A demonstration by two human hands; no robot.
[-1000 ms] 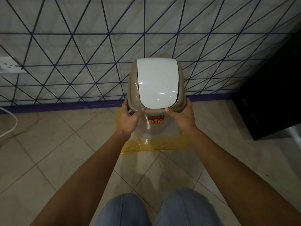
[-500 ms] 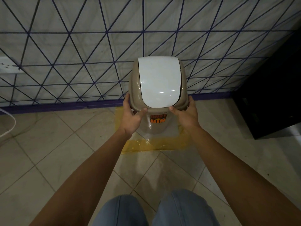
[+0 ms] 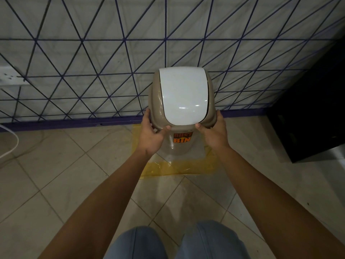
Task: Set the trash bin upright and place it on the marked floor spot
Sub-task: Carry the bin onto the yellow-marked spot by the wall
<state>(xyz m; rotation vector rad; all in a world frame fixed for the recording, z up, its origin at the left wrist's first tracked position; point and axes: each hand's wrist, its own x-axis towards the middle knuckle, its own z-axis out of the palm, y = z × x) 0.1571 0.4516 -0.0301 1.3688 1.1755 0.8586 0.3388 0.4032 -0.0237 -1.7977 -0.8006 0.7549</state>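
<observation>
The beige trash bin (image 3: 182, 144) with a white swing lid (image 3: 184, 96) and an orange label stands upright inside the yellow-taped square (image 3: 177, 168) on the floor, close to the wall. My left hand (image 3: 152, 135) grips the left side of its top rim, thumb on the front edge. My right hand (image 3: 214, 133) grips the right side of the rim the same way. The bin's base is partly hidden behind my hands.
A tiled wall with a dark triangle pattern and a purple skirting (image 3: 74, 123) runs behind the bin. A black cabinet (image 3: 313, 116) stands to the right. A white cable (image 3: 9, 146) and a wall socket (image 3: 9, 77) are at far left. My knees (image 3: 177, 242) show at the bottom.
The bin and both hands have stayed nearly in place over the yellow square; the view has shifted slightly, and the grip on the rim is unchanged.
</observation>
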